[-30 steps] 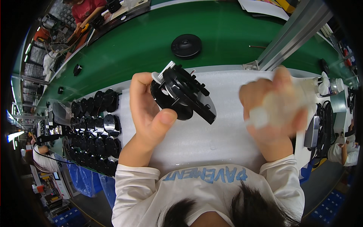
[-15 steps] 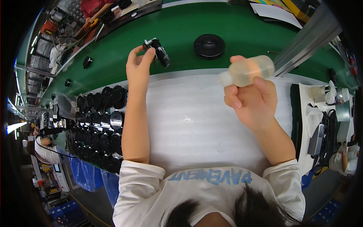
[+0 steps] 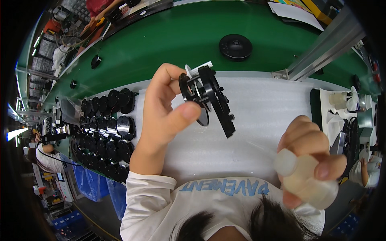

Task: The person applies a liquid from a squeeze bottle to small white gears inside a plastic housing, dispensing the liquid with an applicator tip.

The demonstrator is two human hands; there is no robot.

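My left hand [image 3: 163, 110] pinches a small black mechanical assembly [image 3: 215, 98] between thumb and fingers. The assembly is held tilted above the white padded work surface, its long black bar angled down to the right. A white shaft and thin disc stick out of its upper end, and a round black plate sits beside my fingers. In my right hand [image 3: 307, 138], at the lower right, is a translucent squeeze bottle [image 3: 311, 178]. Its pale cap, with a thin needle-like tip, points up and left toward the assembly but stays well apart from it.
Rows of black round parts [image 3: 106, 130] stand at the left. Across the far side runs a green belt [image 3: 173, 44] carrying a black disc [image 3: 236, 47] and smaller black pieces. A metal post [image 3: 327, 42] rises at the right, near small bottles [image 3: 352, 99]. Other people sit farther off.
My left hand has drawn the assembly off the belt side, closer to me and rightward. My right hand has swung the bottle down and right. The black disc has shifted slightly right.
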